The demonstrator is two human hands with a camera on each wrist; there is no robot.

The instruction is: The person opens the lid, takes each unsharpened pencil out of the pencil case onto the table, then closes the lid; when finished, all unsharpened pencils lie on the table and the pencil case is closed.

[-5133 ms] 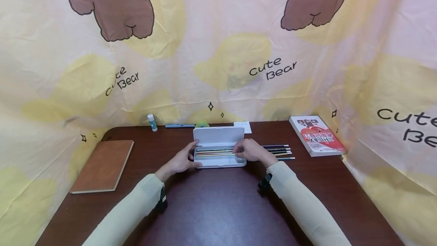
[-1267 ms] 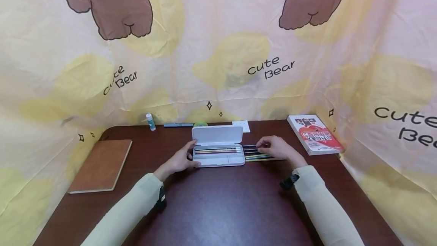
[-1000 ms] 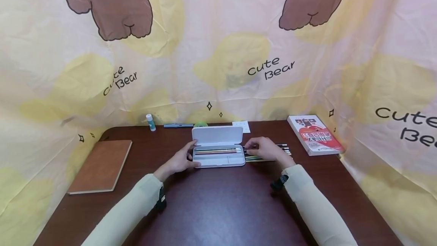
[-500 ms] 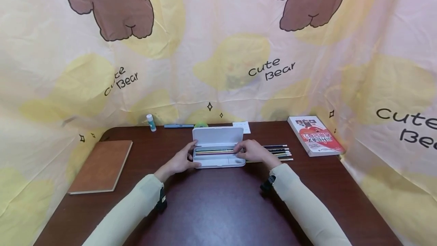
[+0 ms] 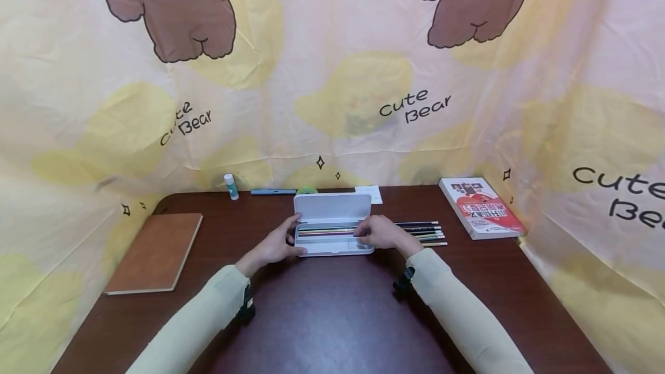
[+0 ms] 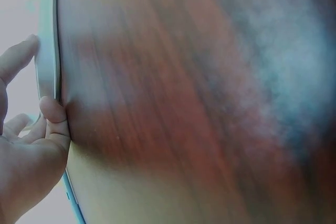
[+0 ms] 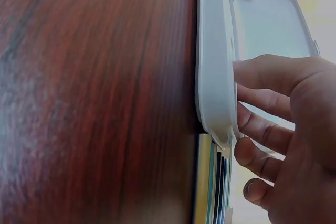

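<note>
An open white pencil case [image 5: 332, 247] stands with its lid raised at the back. Several pencils [image 5: 327, 232] lie lengthwise in its long compartment. At its left end my left hand [image 5: 274, 242] grips the case, thumb at the front corner and fingers toward the lid hinge. My right hand [image 5: 380, 232] bends over the case's right end, fingertips down inside near the pencil ends. In the right wrist view its thumb and curled fingers sit right at the rim; I cannot tell whether a pencil is between them. Several more pencils [image 5: 427, 228] lie on the table right of the case.
A brown notebook [image 5: 156, 254] lies at the left of the dark wooden table [image 5: 332, 316]. Along the back are a glue stick [image 5: 231, 187], a blue pen [image 5: 273, 192], a green round item [image 5: 307, 190] and white paper [image 5: 376, 194]. A thick book [image 5: 482, 208] lies back right.
My right hand has moved from the loose pencils on the right, leftward to the case's right end, and its fingers have gone down inside. My left hand has stayed on the case.
</note>
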